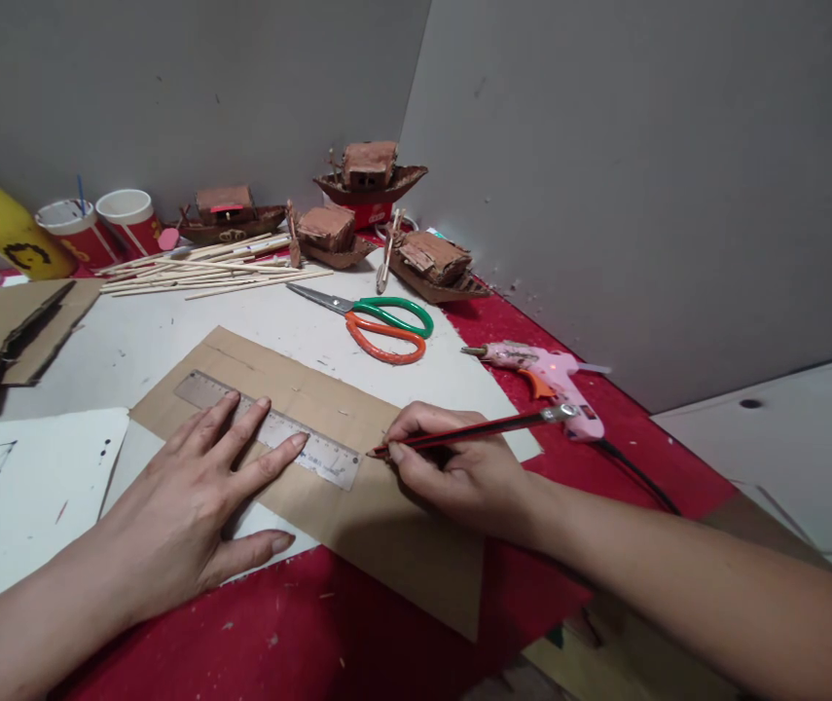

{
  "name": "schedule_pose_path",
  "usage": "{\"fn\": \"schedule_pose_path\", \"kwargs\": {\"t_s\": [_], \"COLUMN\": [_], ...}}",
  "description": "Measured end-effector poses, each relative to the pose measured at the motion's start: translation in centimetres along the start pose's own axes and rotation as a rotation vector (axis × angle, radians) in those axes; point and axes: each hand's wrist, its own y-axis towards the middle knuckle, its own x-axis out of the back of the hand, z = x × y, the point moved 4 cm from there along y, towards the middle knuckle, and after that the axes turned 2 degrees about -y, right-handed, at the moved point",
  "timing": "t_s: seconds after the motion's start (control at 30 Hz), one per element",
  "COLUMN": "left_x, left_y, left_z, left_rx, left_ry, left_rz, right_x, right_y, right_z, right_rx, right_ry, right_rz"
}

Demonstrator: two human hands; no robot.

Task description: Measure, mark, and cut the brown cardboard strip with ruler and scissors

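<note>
A clear ruler (332, 463) lies slantwise on a brown piece of cardboard (408, 526). My left hand (200, 487) rests on it with fingers spread, the fingertips pressing on the ruler and the thumb stretched out to the side. In my right hand (452, 467) is a red and black pencil (488, 426), pinched near its point. The pencil tip touches or hovers just above the cardboard, a little beyond the ruler's right end; which of the two I cannot tell. Faint pencil marks show on the cardboard above the ruler.
Scissors (386, 326) with green and orange handles lie behind the cardboard. A pink glue gun (547, 375) rests at right, its cord trailing. Behind are wooden sticks (218, 268), several model boats (430, 263), two paper cups (127, 219) and a yellow bottle (11, 229). A drawing sheet (36, 487) lies left.
</note>
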Motion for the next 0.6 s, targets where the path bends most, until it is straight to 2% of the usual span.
{"fn": "schedule_pose_path", "kwargs": {"t_s": [0.43, 0.6], "left_x": [-0.07, -0.06], "left_y": [-0.07, -0.20], "left_z": [0.07, 0.02], "left_rx": [0.009, 0.004], "left_ry": [-0.007, 0.002], "left_rz": [-0.008, -0.018], "right_x": [-0.01, -0.06], "right_y": [-0.08, -0.03], "right_z": [-0.50, -0.15], "right_rx": [-0.101, -0.028], "right_ry": [0.052, 0.067], "right_rz": [-0.026, 0.036]}}
